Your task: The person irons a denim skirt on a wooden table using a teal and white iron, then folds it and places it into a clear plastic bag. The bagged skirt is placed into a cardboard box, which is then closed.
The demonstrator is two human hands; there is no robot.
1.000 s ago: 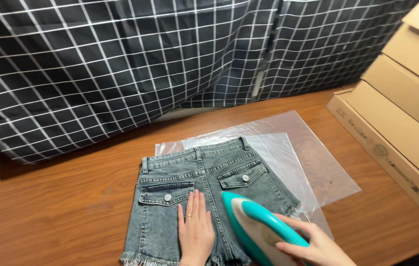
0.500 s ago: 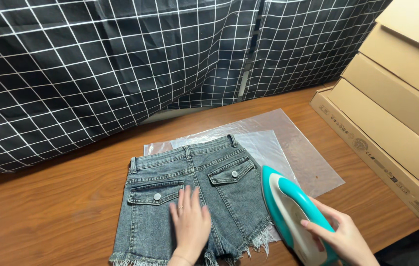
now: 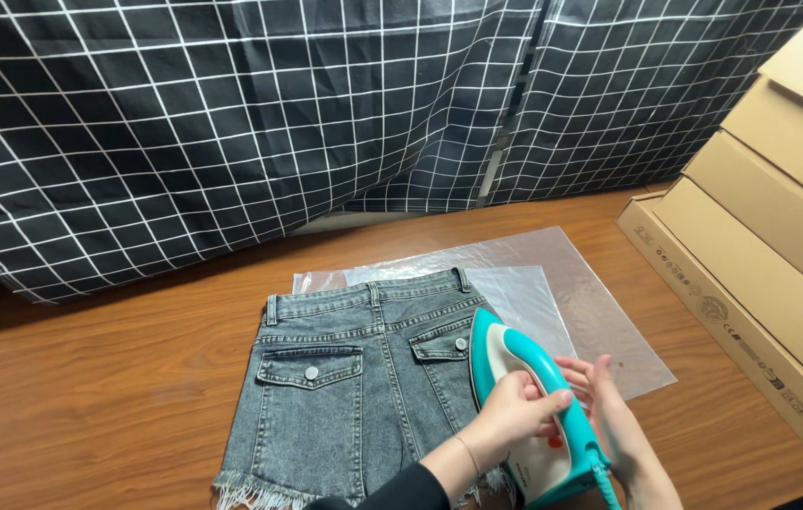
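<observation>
Denim shorts (image 3: pixel 354 378) lie flat at the tabletop's (image 3: pixel 118 397) centre. Both hands, left (image 3: pixel 515 411) and right (image 3: pixel 609 406), close around a teal iron (image 3: pixel 524 406) at the shorts' four o'clock edge; pressing seems in hand, calling for steady gliding.

A stack of long, flat, brown cardboard boxes (image 3: pixel 769 255) stood stepped along the right edge of the wooden table (image 3: pixel 118 397), small black printed marks on the lowest one's side. Two clear, rectangular plastic bags (image 3: pixel 571 283) lay flat and overlapping on the table, just left of the boxes.
</observation>
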